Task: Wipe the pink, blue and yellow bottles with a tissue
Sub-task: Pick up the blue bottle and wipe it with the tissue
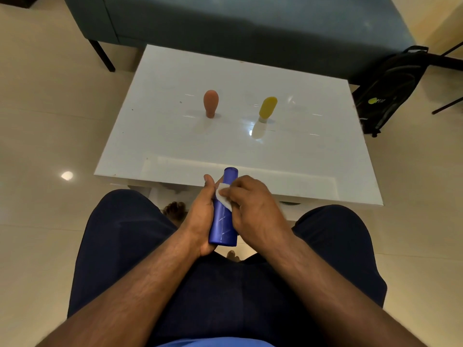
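Sofa (pixel 225 21): dark teal, far beyond both hands, behind the table.

Table (pixel 300 151): white, glossy top, directly ahead of the hands; its near edge lies just past the fingertips.

Backpack (pixel 390 88): black, on the floor, well off to the right of the right hand, beside the table's far right corner.

Left hand (pixel 200 216): curled round the blue bottle from the left side and beneath, thumb raised along the bottle's upper part.

Right hand (pixel 253 204): fingers bent, pressing the tissue against the blue bottle from the right.

Blue bottle (pixel 224 221): held between the two hands above the lap, lengthwise, cap end pointing away toward the table.

Pink bottle (pixel 210 102): on the table, standing on its cap, well ahead of the left hand.

Yellow bottle (pixel 267 107): on the table, standing on its cap, tilted slightly, well ahead of the right hand, apart from the pink bottle.

Tissue (pixel 223 195): white, small, pinched under the right hand's fingers, touching the blue bottle's upper half.
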Available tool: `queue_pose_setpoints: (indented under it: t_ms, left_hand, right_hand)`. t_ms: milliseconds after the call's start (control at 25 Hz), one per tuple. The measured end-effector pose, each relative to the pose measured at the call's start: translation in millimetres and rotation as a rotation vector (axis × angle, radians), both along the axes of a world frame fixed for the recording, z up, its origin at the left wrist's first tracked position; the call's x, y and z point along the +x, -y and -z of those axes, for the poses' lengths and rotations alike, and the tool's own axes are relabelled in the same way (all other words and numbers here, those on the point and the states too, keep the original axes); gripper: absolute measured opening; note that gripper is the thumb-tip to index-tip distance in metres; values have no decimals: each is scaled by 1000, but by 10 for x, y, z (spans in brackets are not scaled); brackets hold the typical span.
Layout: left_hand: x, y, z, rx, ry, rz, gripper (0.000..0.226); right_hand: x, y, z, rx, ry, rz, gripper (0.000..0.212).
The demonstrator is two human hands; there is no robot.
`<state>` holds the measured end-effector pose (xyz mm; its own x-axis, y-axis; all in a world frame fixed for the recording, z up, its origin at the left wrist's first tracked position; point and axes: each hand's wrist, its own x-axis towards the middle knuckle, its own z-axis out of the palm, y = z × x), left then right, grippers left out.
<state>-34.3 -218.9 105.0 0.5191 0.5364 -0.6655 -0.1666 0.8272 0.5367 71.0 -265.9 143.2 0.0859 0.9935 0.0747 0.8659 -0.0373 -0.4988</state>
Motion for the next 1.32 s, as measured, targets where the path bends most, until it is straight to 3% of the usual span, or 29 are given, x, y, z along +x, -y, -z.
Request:
queue_pose_setpoints:
  t_ms: [80, 240, 440, 600, 800, 1000, 1160, 1320]
  left_hand:
    - [2, -1, 8, 0, -2, -2, 69]
    - [21, -12, 25, 3, -39, 29, 73]
    - [20, -2, 21, 14, 2, -9, 71]
    - [19, -21, 22, 15, -42, 23, 73]
    - [18, -9, 22, -5, 25, -41, 72]
    - [13, -6, 17, 8, -28, -16, 73]
    - [-5, -9, 7, -38, 29, -49, 77]
    - [0, -30, 42, -22, 0, -42, 80]
  right_hand:
    - [35, 46, 18, -5, 19, -72, 27]
    - [237, -119, 27, 32, -12, 102, 21]
    - [79, -44, 62, 1, 91, -89, 30]
    - [258, -215, 43, 6, 29, 97, 26]
    - [14, -10, 48, -11, 93, -124, 27]
    - [136, -108, 44, 26, 67, 40, 27]
    - [-8, 40, 74, 2, 124, -141, 33]
    - [178, -94, 68, 10, -56, 77, 18]
